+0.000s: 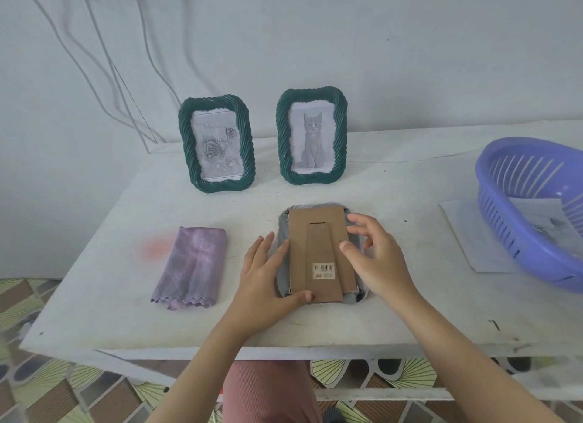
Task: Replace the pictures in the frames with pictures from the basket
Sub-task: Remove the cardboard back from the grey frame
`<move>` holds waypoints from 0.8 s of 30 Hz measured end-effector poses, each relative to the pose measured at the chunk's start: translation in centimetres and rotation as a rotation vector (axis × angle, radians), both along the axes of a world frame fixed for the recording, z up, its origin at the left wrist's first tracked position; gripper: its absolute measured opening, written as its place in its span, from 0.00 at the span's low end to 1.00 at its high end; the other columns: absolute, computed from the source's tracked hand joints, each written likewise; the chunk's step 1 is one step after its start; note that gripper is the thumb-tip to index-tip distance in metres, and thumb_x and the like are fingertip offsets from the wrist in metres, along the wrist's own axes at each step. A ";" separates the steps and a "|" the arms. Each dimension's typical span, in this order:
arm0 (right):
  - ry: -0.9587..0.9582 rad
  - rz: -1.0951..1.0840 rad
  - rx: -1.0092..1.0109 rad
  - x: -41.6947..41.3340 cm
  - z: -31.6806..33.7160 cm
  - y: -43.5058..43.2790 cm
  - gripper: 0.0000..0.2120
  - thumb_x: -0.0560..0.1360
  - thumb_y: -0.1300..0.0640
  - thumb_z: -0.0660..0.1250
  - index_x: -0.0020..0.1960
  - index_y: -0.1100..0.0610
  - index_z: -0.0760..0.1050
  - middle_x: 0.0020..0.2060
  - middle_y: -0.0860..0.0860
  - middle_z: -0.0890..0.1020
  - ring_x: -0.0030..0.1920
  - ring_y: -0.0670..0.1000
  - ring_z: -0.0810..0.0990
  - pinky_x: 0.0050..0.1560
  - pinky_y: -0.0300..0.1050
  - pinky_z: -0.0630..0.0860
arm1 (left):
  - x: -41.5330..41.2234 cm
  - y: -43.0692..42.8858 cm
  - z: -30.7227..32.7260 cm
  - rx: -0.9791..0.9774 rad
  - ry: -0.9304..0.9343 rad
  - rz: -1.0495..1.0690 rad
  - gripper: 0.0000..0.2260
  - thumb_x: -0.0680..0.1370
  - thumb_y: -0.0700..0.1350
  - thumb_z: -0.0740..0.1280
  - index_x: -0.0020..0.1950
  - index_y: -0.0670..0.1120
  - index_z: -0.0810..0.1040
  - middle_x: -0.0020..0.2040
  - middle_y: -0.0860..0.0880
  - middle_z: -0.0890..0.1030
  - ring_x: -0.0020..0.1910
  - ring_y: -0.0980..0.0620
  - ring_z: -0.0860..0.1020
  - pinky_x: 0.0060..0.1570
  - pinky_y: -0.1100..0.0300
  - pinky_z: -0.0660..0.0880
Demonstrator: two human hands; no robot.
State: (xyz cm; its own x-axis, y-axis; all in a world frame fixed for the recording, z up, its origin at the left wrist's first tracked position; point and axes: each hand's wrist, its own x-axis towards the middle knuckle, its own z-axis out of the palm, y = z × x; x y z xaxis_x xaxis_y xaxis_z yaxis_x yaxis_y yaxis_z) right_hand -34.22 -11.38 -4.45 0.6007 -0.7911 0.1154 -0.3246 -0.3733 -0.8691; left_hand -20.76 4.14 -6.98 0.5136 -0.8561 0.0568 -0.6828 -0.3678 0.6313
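Face-down frame (315, 243) at lower centre of the worktop (410, 183), touched at its sides by left hand (265, 277) and right hand (378, 258), both open-fingered.

We see bare forearms (441, 337) behind the left hand (266, 279) and right hand (377, 258); ribbed pink clothing (268, 391) shows at six o'clock.

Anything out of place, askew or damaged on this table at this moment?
Two small things. A loose sheet lies partly under the purple basket rather than in it, and an orange-pink smear marks the tabletop left of the folded cloth. The face-down frame fits the task.
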 end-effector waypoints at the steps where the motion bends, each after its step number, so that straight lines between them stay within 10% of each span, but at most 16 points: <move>1: -0.012 0.002 -0.003 0.0 0.0 0.0 0.18 0.72 0.58 0.68 0.61 0.47 0.72 0.50 0.42 0.77 0.42 0.37 0.72 0.42 0.22 0.65 | 0.0 0.0 0.0 -0.007 0.007 0.001 0.46 0.60 0.72 0.60 0.74 0.55 0.55 0.77 0.51 0.49 0.71 0.61 0.41 0.71 0.58 0.43; 10: -0.020 0.153 0.085 -0.1 0.1 -0.5 0.09 0.72 0.61 0.67 0.43 0.46 0.74 0.37 0.50 0.79 0.35 0.44 0.72 0.41 0.36 0.70 | 0.1 0.1 -0.2 -0.040 -0.006 -0.008 0.44 0.62 0.71 0.62 0.74 0.57 0.54 0.76 0.55 0.52 0.73 0.61 0.44 0.73 0.57 0.48; 24: -0.266 -0.159 0.197 -4.5 0.7 -4.0 0.13 0.73 0.66 0.67 0.43 0.47 0.78 0.33 0.50 0.78 0.32 0.38 0.74 0.36 0.25 0.69 | -0.4 0.1 -0.2 -0.052 -0.014 0.092 0.34 0.65 0.69 0.56 0.70 0.59 0.65 0.76 0.52 0.56 0.73 0.60 0.44 0.70 0.59 0.46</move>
State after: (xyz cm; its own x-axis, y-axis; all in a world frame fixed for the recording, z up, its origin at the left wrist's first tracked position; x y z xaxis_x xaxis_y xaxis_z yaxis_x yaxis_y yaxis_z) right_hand -38.76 -15.38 -3.72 0.4380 -0.8947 0.0871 -0.1176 -0.1531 -0.9812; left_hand -21.15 4.25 -7.19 0.5890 -0.8009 0.1080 -0.6566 -0.3964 0.6417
